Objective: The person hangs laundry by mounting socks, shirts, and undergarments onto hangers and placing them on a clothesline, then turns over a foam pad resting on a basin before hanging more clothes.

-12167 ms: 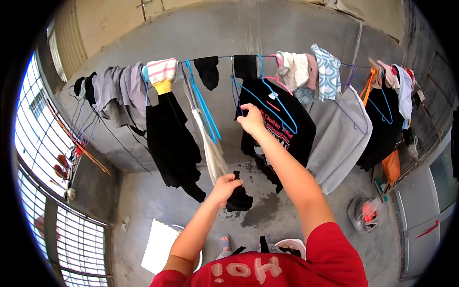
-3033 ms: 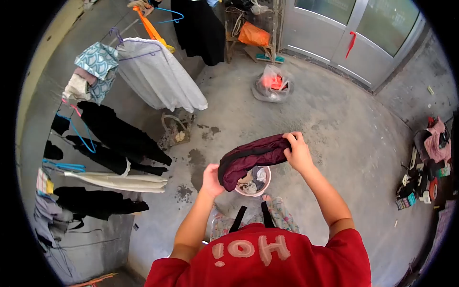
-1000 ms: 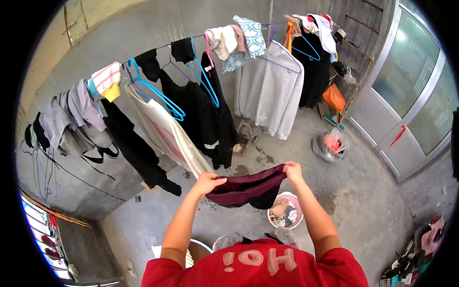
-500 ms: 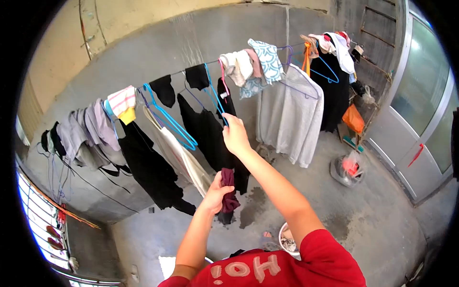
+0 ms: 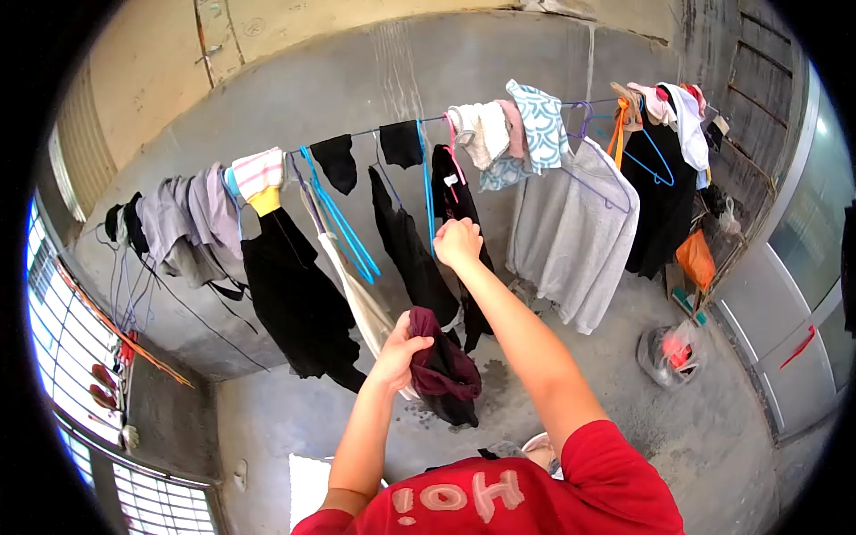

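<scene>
My left hand (image 5: 401,358) is closed on a dark maroon garment (image 5: 446,366), which hangs down in folds with a blackish lower part. Its exact kind I cannot make out. Higher up and to the right, my right hand (image 5: 457,243) is closed round the lower end of a blue hanger (image 5: 426,183) hooked on the clothesline (image 5: 361,134). That hanger is seen nearly edge-on. Black garments (image 5: 401,241) hang on both sides of it, and more blue hangers (image 5: 343,223) hang to the left.
Along the line hang a grey sweatshirt (image 5: 571,232), a patterned blue-white cloth (image 5: 539,125), a black top (image 5: 290,294) and grey clothes (image 5: 192,223). On the floor sits a plastic bag (image 5: 669,357). A bucket (image 5: 538,443) is partly hidden by my red shirt. A glazed door (image 5: 802,267) stands right.
The maroon garment, bunched up earlier, now hangs looser and wider from my left hand. My right hand stays on the blue hanger, which has turned more edge-on. The view has shifted left.
</scene>
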`<state>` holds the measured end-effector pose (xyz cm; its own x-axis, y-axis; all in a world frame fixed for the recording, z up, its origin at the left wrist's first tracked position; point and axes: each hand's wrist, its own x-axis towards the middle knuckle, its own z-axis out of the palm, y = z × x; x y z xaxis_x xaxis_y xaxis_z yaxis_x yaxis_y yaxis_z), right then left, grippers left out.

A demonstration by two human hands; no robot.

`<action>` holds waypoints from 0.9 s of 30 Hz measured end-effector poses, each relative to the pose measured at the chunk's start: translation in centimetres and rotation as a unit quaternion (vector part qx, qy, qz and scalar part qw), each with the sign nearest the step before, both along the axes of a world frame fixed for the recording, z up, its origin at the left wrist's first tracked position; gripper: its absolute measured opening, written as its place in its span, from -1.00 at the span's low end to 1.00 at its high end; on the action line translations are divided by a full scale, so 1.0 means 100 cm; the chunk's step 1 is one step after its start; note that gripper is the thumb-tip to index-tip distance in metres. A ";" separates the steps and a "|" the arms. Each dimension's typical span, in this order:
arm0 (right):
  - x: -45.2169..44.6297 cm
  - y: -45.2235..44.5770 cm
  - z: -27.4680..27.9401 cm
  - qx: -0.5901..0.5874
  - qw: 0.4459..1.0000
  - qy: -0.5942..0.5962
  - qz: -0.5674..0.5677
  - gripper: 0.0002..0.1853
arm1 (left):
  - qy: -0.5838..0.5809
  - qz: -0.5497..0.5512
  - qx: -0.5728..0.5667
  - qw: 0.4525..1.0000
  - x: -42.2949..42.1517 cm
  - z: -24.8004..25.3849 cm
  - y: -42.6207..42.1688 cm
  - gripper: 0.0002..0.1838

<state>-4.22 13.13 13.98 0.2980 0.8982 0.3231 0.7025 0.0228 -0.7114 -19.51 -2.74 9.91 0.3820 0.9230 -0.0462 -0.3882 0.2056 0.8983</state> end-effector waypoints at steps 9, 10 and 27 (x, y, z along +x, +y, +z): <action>-0.004 0.031 -0.026 -0.021 0.974 0.204 0.099 -0.65 | -0.011 0.031 0.016 0.999 0.011 0.006 -0.008 -0.49; -0.004 0.033 -0.030 -0.029 0.963 0.237 0.124 -0.76 | -0.011 0.034 0.016 0.999 0.010 0.007 -0.010 -0.49; 0.094 -0.189 0.040 0.042 0.819 0.438 0.369 -0.67 | 0.045 0.044 0.003 0.998 -0.023 -0.015 -0.007 -0.43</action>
<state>5.17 -5.77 17.95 -0.1648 0.9239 0.3454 -0.3043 0.2855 -0.9088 -21.83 -3.43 8.37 0.2942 0.9530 -0.0716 -0.3217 0.1693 0.9316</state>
